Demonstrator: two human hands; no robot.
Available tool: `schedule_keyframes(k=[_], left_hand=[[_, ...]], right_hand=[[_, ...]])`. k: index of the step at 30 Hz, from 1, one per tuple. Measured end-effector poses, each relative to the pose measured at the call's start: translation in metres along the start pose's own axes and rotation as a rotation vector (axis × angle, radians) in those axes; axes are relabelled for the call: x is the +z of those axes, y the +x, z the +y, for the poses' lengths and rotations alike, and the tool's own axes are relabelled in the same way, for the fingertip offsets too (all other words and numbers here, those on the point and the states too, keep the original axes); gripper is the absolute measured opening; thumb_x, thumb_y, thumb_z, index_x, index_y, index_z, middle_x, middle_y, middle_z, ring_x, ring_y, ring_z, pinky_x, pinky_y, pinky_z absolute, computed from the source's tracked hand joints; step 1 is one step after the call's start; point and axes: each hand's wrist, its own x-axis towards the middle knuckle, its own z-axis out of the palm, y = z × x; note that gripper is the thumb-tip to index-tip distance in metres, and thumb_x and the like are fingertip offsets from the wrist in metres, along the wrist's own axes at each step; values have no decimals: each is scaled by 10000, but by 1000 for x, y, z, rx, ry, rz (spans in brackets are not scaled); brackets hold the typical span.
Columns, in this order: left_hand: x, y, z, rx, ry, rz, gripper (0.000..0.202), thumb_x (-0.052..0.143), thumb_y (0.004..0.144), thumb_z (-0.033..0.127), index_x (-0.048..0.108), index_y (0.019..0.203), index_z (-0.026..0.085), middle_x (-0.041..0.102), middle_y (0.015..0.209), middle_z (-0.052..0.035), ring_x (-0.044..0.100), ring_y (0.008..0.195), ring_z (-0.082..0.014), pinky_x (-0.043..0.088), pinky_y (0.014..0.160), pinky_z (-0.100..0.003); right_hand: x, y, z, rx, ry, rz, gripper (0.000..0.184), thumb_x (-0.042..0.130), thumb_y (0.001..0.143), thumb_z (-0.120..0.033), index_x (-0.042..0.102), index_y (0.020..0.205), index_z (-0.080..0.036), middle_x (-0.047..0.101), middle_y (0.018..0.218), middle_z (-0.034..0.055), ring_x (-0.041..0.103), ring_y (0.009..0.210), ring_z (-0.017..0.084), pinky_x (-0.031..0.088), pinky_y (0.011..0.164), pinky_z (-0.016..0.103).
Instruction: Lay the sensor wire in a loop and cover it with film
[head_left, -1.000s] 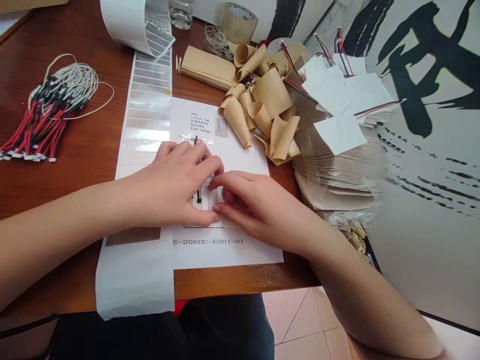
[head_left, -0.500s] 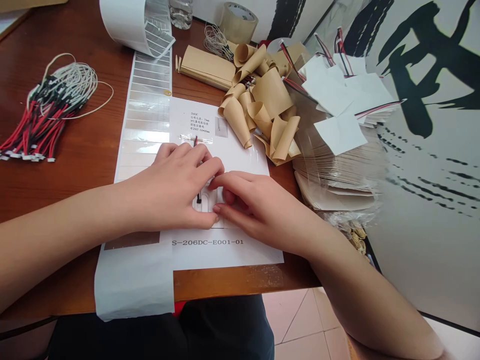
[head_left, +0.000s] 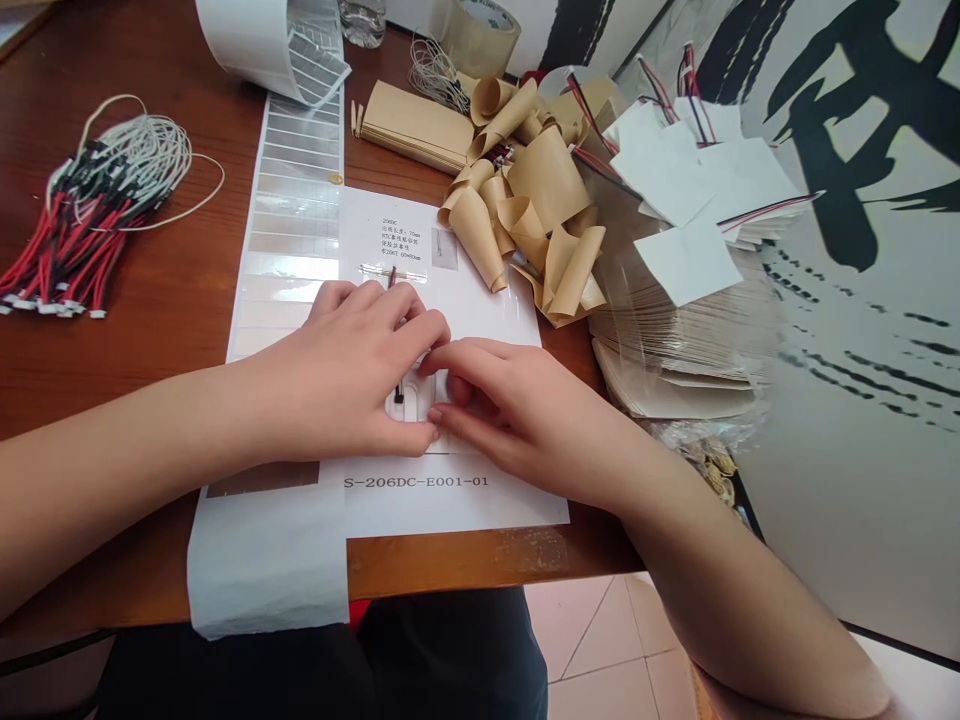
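Both hands work at the centre of the frame, on a printed white sheet [head_left: 450, 500] marked S-206DC-E001-01 along its lower edge. The left hand [head_left: 345, 375] and the right hand [head_left: 510, 405] are narrow and curled, their fingertips close together over a white patch [head_left: 409, 402] on the sheet. A thin black wire [head_left: 398, 390] with red at its far end runs beneath the left hand's fingers, and its lower end shows on the patch. Whether either hand grips the patch or the wire cannot be told, since the fingers hide most of both. Around them, by the clock, with 12 o'clock away from the person: at 9–10 o'clock, a wire bundle [head_left: 90, 230] of red, black and white leads lies on the wooden table [head_left: 487, 555]; at 11 o'clock, a foil strip [head_left: 296, 200] runs from a white roll [head_left: 262, 40] and lies beside the sheet; at 12 o'clock stands a tape roll [head_left: 480, 35]; at 1 o'clock sit loose kraft curls [head_left: 517, 210], touching the sheet's upper edge; at 2–3 o'clock, white squares [head_left: 686, 260] with wires rest on a kraft stack [head_left: 667, 340] wrapped in clear plastic.
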Motion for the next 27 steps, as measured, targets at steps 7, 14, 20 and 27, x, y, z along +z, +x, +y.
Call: schedule_keyframes(k=[7,14,20,27], left_hand=[[2,0,0,2,-14,15,382,570,804,530,552,1041,232,546,1076,-82,536,1059,-328,356,988,-541],[4,0,1,-8,-10,24,382,560,804,537,554,1025,227,553,1081,-91,545,1065,-340,363,1000,-553],[3,0,0,1,-18,25,378,570,802,535,550,1026,232,562,1087,-95,551,1070,-347,360,1007,-559],[2,0,1,-8,-19,13,360,580,799,518,554,1011,229,565,1084,-97,554,1067,-351,362,998,-555]], right_hand=[[0,-2,0,-3,-13,0,195,581,969,-207,648,1136,-130,630,869,37,556,728,162,387,673,284],[0,-2,0,-9,-6,5,175,574,969,-203,636,1124,-148,634,887,37,554,728,158,397,686,279],[0,-2,0,8,-8,-4,184,572,971,-218,634,1134,-160,641,881,39,557,731,165,395,681,283],[0,-1,1,-1,0,2,172,575,970,-217,630,1123,-162,649,869,34,565,730,162,392,677,278]])
